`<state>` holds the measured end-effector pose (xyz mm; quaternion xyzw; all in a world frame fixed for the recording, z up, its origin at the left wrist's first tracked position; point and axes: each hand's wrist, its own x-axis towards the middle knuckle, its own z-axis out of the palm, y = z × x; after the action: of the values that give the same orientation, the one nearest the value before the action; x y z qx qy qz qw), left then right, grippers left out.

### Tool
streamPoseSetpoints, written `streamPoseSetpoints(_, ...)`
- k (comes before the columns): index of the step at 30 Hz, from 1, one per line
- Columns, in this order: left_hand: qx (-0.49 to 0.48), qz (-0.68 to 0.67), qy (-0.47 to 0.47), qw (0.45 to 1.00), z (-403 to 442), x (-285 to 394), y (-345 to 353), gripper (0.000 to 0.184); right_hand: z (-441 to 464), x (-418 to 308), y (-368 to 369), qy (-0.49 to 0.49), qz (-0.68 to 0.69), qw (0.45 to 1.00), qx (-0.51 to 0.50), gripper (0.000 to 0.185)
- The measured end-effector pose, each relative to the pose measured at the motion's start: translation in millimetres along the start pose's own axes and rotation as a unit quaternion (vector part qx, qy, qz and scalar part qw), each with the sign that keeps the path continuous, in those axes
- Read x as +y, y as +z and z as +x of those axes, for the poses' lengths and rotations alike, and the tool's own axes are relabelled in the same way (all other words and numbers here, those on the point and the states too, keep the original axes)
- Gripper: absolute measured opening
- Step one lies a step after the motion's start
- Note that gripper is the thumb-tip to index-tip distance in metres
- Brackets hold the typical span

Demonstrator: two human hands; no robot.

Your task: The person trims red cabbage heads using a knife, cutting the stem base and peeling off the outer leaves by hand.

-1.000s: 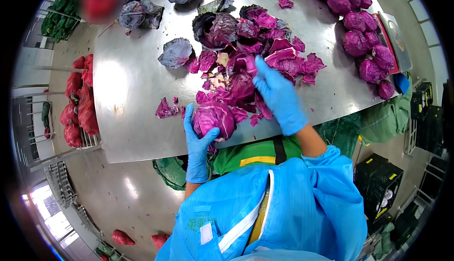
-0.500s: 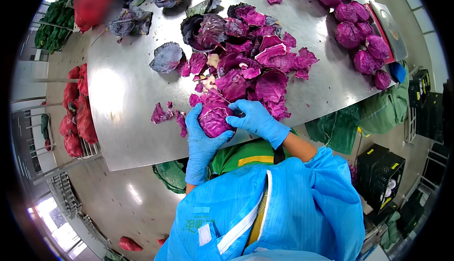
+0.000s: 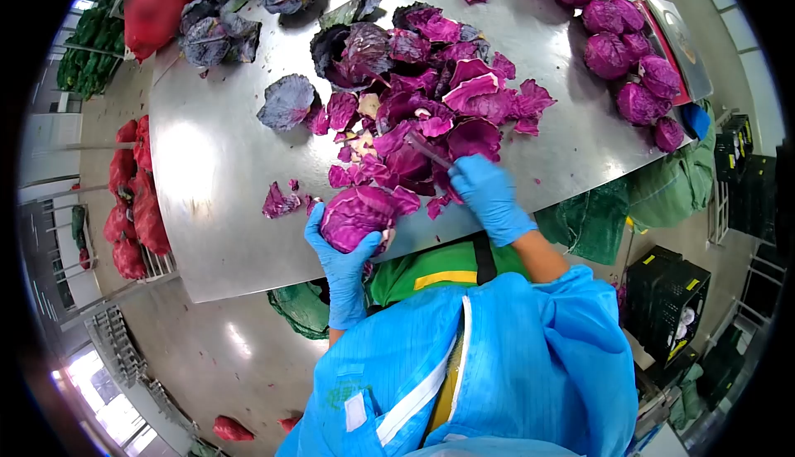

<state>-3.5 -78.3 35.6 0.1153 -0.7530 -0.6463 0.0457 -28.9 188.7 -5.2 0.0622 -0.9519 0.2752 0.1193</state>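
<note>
My left hand [image 3: 339, 262], in a blue glove, grips a purple cabbage [image 3: 358, 215] at the table's front edge, thumb on its lower right side. Just to the right, my right hand [image 3: 487, 196], also gloved, is closed around a knife [image 3: 428, 151] whose blade points up and left over the loose leaves. A heap of torn purple leaves [image 3: 484, 97] lies beyond both hands. One dark outer leaf [image 3: 286, 102] rests left of the heap, and a small leaf scrap [image 3: 281, 201] lies left of the held cabbage.
The metal table [image 3: 203, 233] reaches away from me. Peeled cabbages [image 3: 607, 55] line its right side, near a flat tray [image 3: 683, 51]. Dark unpeeled cabbages [image 3: 207, 41] sit at the back left. Red sacks [image 3: 149, 217] stand left, black crates [image 3: 664, 304] right.
My right hand has moved away from the cabbage to the right, and the knife now shows in it. The held cabbage has turned and shifted slightly left with my left hand.
</note>
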Motion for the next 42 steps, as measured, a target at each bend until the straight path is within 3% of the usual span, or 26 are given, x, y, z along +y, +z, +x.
streamPoseSetpoints(1, 0.002, -0.009, -0.001, 1.000, 0.7, 3.4, -1.2, 0.109, 7.3, -4.6, -13.6, 0.028, 0.007, 0.999, 0.017, 0.021)
streamPoseSetpoints(2, 0.005, -0.019, 0.000, 1.000, 1.5, 8.4, 1.8, 0.109, 10.0, -16.9, -27.3, 0.056, -0.002, 0.998, -0.023, 0.034)
streamPoseSetpoints(5, -0.008, 0.005, 0.044, 0.999, 2.9, 5.4, 11.3, 0.110, 31.0, -62.5, -49.2, 0.042, 0.181, 0.979, -0.090, 0.056)
streamPoseSetpoints(6, -0.021, 0.023, 0.070, 0.997, 6.0, 2.2, 15.5, 0.111, 35.3, -68.8, -40.4, 0.016, 0.221, 0.973, -0.070, 0.064)
streamPoseSetpoints(8, -0.041, 0.054, 0.092, 0.993, 9.3, 3.3, 24.1, 0.116, 39.8, -70.0, -24.4, -0.022, 0.298, 0.949, -0.102, 0.069)
streamPoseSetpoints(11, -0.097, -0.028, 0.038, 0.994, 18.1, 9.1, 17.9, 0.114, 35.9, -61.7, -13.4, -0.007, 0.290, 0.936, -0.197, 0.064)
streamPoseSetpoints(12, -0.116, -0.024, 0.035, 0.992, 22.7, 5.8, 8.5, 0.113, 33.8, -63.1, -12.5, -0.031, 0.301, 0.940, -0.155, 0.056)
streamPoseSetpoints(15, -0.083, 0.212, 0.050, 0.972, 14.6, 5.7, -3.1, 0.112, 31.1, -68.7, -19.9, -0.068, 0.295, 0.942, -0.147, 0.051)
streamPoseSetpoints(16, -0.070, 0.212, 0.009, 0.975, 10.7, 12.8, -2.4, 0.113, 32.7, -72.1, -23.4, -0.090, 0.240, 0.961, -0.106, 0.044)
streamPoseSetpoints(19, -0.054, 0.089, 0.025, 0.994, 5.8, 4.9, -2.9, 0.113, 58.3, -68.5, -37.4, -0.178, 0.140, 0.970, -0.093, 0.037)
streamPoseSetpoints(22, -0.056, 0.009, -0.010, 0.998, 2.8, 9.8, -5.4, 0.114, 88.7, -47.0, -35.6, -0.176, 0.138, 0.974, 0.031, 0.030)
streamPoseSetpoints(23, -0.059, -0.004, -0.015, 0.998, 1.5, 9.8, -7.5, 0.114, 97.7, -37.0, -41.8, -0.130, 0.083, 0.988, 0.021, 0.038)
streamPoseSetpoints(25, -0.072, 0.049, 0.018, 0.996, -1.5, 4.2, -13.0, 0.107, 116.2, -36.2, -60.3, -0.033, 0.103, 0.992, 0.071, 0.062)
streamPoseSetpoints(28, -0.053, 0.084, 0.033, 0.995, 1.6, 4.2, -11.6, 0.098, 102.1, -57.7, -66.8, -0.081, 0.097, 0.991, -0.040, 0.089)
streamPoseSetpoints(29, -0.059, 0.081, 0.040, 0.994, 3.8, 3.4, -10.6, 0.098, 88.3, -64.0, -52.5, -0.152, 0.081, 0.981, -0.089, 0.102)
streamPoseSetpoints(30, -0.065, 0.079, 0.046, 0.994, 6.2, 3.0, -9.7, 0.098, 75.0, -68.0, -36.4, -0.183, 0.149, 0.961, -0.143, 0.103)
streamPoseSetpoints(31, -0.071, 0.078, 0.053, 0.993, 8.7, 2.0, -9.2, 0.098, 69.7, -83.4, -37.1, -0.126, 0.163, 0.940, -0.273, 0.101)
streamPoseSetpoints(32, -0.079, 0.130, 0.098, 0.984, 11.9, -3.6, -12.7, 0.099, 65.2, -88.1, -25.6, -0.135, 0.208, 0.922, -0.298, 0.100)
streamPoseSetpoints(33, -0.079, 0.116, 0.075, 0.987, 12.4, -2.9, -13.9, 0.100, 62.0, -89.9, -15.0, -0.161, 0.223, 0.914, -0.299, 0.094)
streamPoseSetpoints(35, -0.083, 0.086, 0.032, 0.992, 15.0, -0.1, -14.1, 0.103, 56.1, -87.4, -1.0, -0.192, 0.234, 0.924, -0.234, 0.082)
streamPoseSetpoints(39, -0.049, 0.185, 0.109, 0.975, 20.3, -11.1, -4.8, 0.119, 55.6, -94.0, -10.2, -0.288, 0.046, 0.945, -0.146, 0.063)
streamPoseSetpoints(42, -0.055, 0.153, 0.164, 0.973, 13.5, -13.3, -10.5, 0.117, 56.5, -89.0, 0.9, -0.373, -0.022, 0.927, -0.029, 0.052)
